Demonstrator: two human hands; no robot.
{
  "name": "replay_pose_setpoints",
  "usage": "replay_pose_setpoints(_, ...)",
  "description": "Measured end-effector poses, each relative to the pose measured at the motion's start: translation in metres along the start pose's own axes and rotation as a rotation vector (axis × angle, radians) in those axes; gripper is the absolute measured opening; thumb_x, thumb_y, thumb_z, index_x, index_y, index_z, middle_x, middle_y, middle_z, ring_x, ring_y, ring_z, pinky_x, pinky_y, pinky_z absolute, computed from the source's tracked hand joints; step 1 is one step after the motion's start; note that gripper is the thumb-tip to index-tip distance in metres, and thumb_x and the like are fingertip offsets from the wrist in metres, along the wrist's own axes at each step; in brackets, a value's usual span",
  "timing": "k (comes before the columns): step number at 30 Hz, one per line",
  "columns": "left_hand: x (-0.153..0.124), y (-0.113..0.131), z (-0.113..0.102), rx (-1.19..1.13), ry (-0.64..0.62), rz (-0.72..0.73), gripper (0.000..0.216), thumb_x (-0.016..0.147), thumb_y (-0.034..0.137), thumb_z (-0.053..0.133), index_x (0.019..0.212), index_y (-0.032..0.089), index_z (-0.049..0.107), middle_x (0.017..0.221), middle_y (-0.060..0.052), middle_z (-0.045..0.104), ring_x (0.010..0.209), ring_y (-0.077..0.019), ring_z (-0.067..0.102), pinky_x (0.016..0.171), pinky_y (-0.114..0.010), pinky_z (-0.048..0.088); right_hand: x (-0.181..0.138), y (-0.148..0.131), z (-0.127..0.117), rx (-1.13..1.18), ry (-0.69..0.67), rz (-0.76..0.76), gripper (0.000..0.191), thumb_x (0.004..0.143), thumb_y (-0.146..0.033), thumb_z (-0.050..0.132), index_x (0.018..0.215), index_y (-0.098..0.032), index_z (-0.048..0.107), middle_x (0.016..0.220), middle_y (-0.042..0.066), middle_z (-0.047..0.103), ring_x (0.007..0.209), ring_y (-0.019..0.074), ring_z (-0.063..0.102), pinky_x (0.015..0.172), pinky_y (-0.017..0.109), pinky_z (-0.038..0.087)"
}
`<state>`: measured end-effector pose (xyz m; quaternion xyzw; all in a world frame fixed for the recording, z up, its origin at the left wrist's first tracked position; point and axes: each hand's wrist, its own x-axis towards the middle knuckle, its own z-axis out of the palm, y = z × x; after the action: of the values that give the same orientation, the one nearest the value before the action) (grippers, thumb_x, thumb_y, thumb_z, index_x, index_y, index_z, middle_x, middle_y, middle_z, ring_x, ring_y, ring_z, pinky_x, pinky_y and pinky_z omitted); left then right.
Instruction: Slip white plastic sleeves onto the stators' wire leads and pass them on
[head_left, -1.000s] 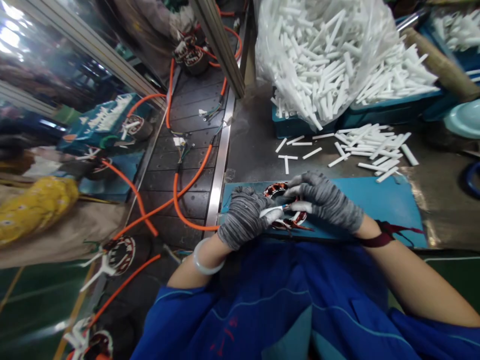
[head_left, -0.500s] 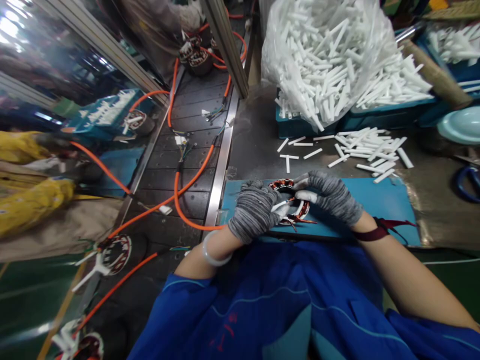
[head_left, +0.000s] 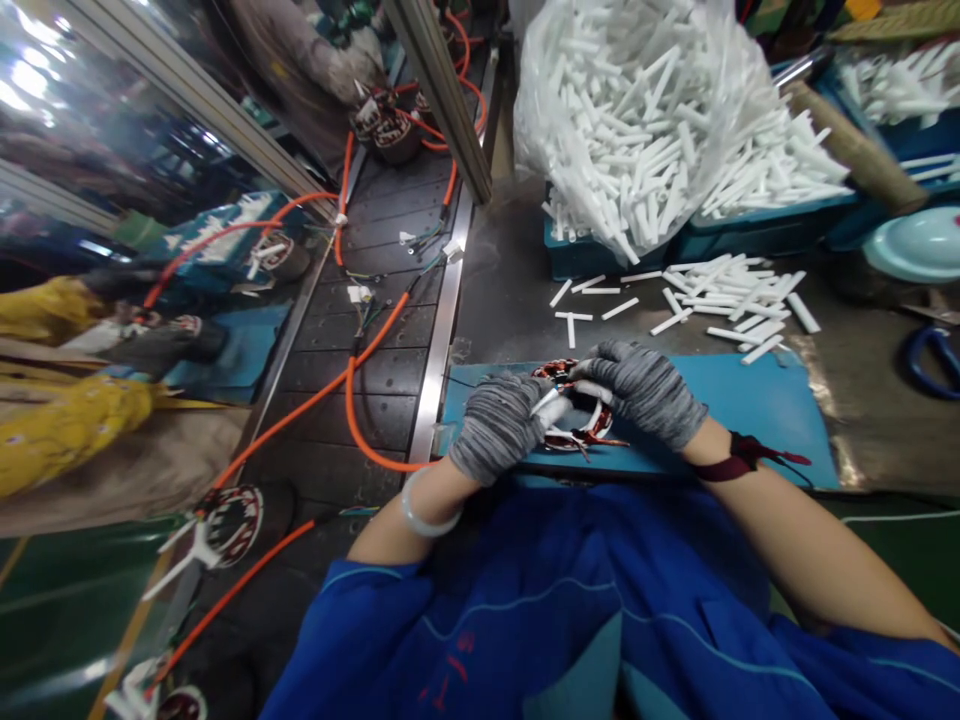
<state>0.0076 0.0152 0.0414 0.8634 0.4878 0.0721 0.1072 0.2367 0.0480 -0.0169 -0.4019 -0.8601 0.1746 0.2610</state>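
Note:
Both hands wear grey knit gloves and meet over a round motor stator (head_left: 592,428) with copper windings, lying on a blue mat (head_left: 757,400). My left hand (head_left: 499,422) is closed, pinching a white sleeve tube (head_left: 553,406) at the stator's left rim. My right hand (head_left: 643,388) curls over the top of the stator, fingers closed on the other end of the white tube. Thin red wires stick out from under the stator toward me.
Loose white tubes (head_left: 720,298) lie beyond the mat, before a blue bin (head_left: 600,255) and a big clear bag of tubes (head_left: 637,110). A conveyor (head_left: 367,330) at left carries orange cables (head_left: 352,385) and more stators (head_left: 234,510). A person in yellow sleeves (head_left: 67,425) works far left.
The view drifted slightly. Both hands stayed on the stator; the left hand's white tube tilted up toward the right fingers. On the conveyor the orange cables and the stators moved.

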Motion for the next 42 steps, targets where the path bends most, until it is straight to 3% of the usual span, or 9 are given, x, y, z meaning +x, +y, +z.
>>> replay_pose_setpoints(4,-0.002,-0.014,-0.001,-0.184,-0.055,0.054,0.026,0.103,0.035,0.057,0.11,0.017,0.075,0.098,-0.007,0.08,0.089,-0.0194,0.074,0.083,-0.03,0.057,0.003,0.005,0.001,0.04,0.054,-0.027,0.05,0.107,-0.051,0.039,0.111,-0.02,0.079,0.097,0.01,0.074,0.086,0.0222,0.067,0.075,0.033,0.049)
replay_pose_setpoints(13,0.037,0.028,-0.001,0.209,-0.159,-0.117,0.042,0.107,0.042,0.045,0.116,0.013,0.073,0.101,-0.016,0.079,0.093,-0.0327,0.074,0.086,-0.046,0.057,-0.001,0.017,0.005,0.228,0.052,0.068,0.032,0.101,-0.046,0.058,0.113,-0.024,0.078,0.101,0.008,0.077,0.095,0.0257,0.071,0.085,0.04,0.055)
replay_pose_setpoints(19,-0.006,-0.004,-0.023,-0.001,-0.061,0.115,0.077,0.095,0.065,0.059,0.15,0.013,0.051,0.129,-0.015,0.073,0.115,-0.028,0.071,0.101,-0.039,0.055,-0.045,0.012,-0.006,0.593,0.113,0.298,0.05,0.084,-0.057,0.077,0.125,-0.03,0.068,0.117,0.005,0.076,0.107,0.0291,0.072,0.097,0.049,0.059)
replay_pose_setpoints(23,-0.041,-0.034,0.001,0.042,-0.057,0.304,0.076,0.093,0.051,0.069,0.157,0.019,0.045,0.139,-0.014,0.069,0.126,-0.028,0.066,0.103,-0.036,0.053,-0.049,0.004,-0.012,0.494,0.03,0.236,0.054,0.081,-0.072,0.072,0.111,-0.026,0.072,0.103,0.008,0.076,0.096,0.029,0.073,0.09,0.047,0.06)
replay_pose_setpoints(26,-0.048,-0.033,0.025,0.212,0.03,0.219,0.059,0.098,0.033,0.062,0.155,0.024,0.049,0.119,-0.013,0.077,0.104,-0.0262,0.074,0.089,-0.035,0.057,-0.039,0.01,-0.011,0.304,-0.002,0.174,0.055,0.088,-0.071,0.064,0.117,-0.024,0.07,0.103,0.01,0.075,0.096,0.03,0.072,0.089,0.048,0.059)
replay_pose_setpoints(31,-0.022,-0.006,0.036,0.197,0.043,-0.004,0.078,0.093,0.054,0.068,0.157,0.016,0.046,0.098,-0.015,0.079,0.083,-0.0288,0.077,0.071,-0.034,0.059,-0.009,0.041,-0.01,-0.09,-0.019,0.211,0.043,0.101,-0.046,0.054,0.13,-0.018,0.067,0.121,0.018,0.073,0.112,0.0352,0.067,0.098,0.053,0.054)
replay_pose_setpoints(35,0.003,0.002,0.016,-0.031,-0.024,-0.11,0.102,0.079,0.053,0.084,0.162,0.017,0.036,0.129,-0.016,0.074,0.109,-0.0316,0.076,0.089,-0.034,0.061,0.022,0.069,-0.004,-0.222,-0.022,0.222,0.04,0.099,-0.029,0.052,0.133,-0.017,0.067,0.136,0.02,0.068,0.126,0.0376,0.06,0.106,0.057,0.048)
replay_pose_setpoints(39,-0.008,-0.002,0.008,-0.272,-0.008,-0.083,0.097,0.084,0.043,0.082,0.164,0.022,0.03,0.134,-0.009,0.073,0.123,-0.0279,0.071,0.101,-0.033,0.058,0.04,0.086,0.003,-0.306,-0.044,0.257,0.027,0.097,-0.026,0.053,0.106,-0.016,0.077,0.117,0.019,0.074,0.115,0.037,0.063,0.1,0.056,0.049)
replay_pose_setpoints(42,-0.027,-0.001,0.02,-0.237,0.129,-0.07,0.082,0.09,0.036,0.078,0.16,0.019,0.038,0.136,-0.012,0.071,0.121,-0.0274,0.071,0.105,-0.036,0.058,0.035,0.083,0.003,-0.29,0.029,0.284,0.026,0.097,-0.029,0.055,0.097,-0.013,0.075,0.118,0.022,0.072,0.115,0.0382,0.063,0.099,0.057,0.049)
